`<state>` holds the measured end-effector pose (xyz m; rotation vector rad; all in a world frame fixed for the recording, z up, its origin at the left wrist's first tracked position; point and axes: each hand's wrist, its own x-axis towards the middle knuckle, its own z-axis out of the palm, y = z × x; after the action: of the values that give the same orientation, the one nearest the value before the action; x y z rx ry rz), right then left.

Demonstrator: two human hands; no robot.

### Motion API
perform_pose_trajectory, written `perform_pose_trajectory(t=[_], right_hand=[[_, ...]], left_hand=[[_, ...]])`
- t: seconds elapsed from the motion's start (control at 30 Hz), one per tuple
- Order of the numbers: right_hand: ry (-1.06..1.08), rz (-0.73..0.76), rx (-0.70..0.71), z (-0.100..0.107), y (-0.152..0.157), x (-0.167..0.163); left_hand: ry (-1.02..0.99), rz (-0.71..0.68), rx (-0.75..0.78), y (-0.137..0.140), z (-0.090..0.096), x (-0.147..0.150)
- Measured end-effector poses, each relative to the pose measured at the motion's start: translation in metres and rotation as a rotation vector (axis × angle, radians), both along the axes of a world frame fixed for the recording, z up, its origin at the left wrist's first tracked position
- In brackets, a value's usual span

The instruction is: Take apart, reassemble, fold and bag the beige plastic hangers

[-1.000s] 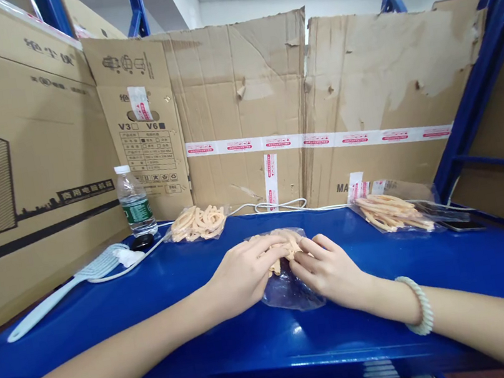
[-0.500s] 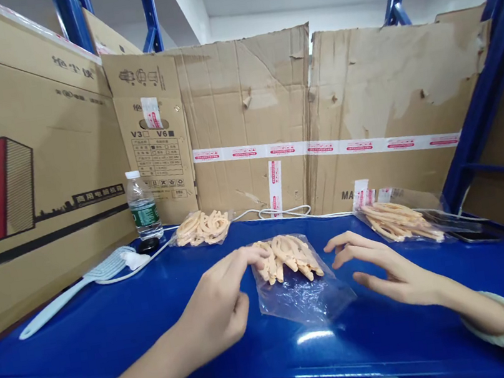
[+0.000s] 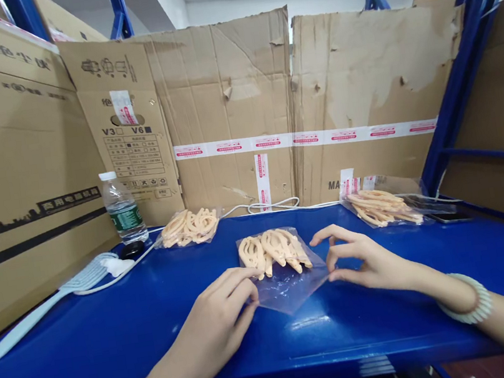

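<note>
A clear plastic bag (image 3: 289, 284) lies on the blue shelf (image 3: 115, 348) in front of me, with several peach-coloured looped bands (image 3: 273, 250) bunched at its far end. My left hand (image 3: 219, 320) pinches the bag's near left edge. At the bag's right edge, my right hand (image 3: 362, 261), with a pale bead bracelet on its wrist, pinches the film between thumb and forefinger. The bag's open near end lies flat and see-through between the two hands.
A second bag of bands (image 3: 189, 227) lies at the back left, a loose heap of bands (image 3: 380, 207) at the back right. A water bottle (image 3: 122, 208), a light blue swatter (image 3: 37, 306) and a white cable (image 3: 273, 206) lie along cardboard walls (image 3: 228, 91). A blue rack post (image 3: 460, 63) rises at right.
Both hands were pressed together on the bag a second ago. They spread apart, then came back onto its left and right edges. The bag now lies flatter, with the bands at its far end.
</note>
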<state>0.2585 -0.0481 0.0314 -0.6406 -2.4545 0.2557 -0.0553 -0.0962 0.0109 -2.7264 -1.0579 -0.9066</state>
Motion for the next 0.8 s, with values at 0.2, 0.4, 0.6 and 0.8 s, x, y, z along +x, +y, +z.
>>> perform_pose_trajectory(t=[0.2, 0.4, 0.6, 0.8], right_hand=[[0.235, 0.017, -0.355, 0.002, -0.013, -0.011], [0.370, 0.127, -0.613, -0.006, -0.023, -0.018], [0.438, 0.065, -0.830, -0.016, -0.018, -0.022], [0.425, 0.030, -0.967, -0.022, -0.015, -0.028]], left_hand=[[-0.269, -0.002, -0.173, -0.016, -0.001, -0.003], [-0.568, -0.016, -0.414, -0.034, -0.006, -0.001], [-0.655, 0.037, -0.487, -0.038, -0.008, 0.000], [-0.604, 0.079, -0.455, -0.031, -0.015, -0.004]])
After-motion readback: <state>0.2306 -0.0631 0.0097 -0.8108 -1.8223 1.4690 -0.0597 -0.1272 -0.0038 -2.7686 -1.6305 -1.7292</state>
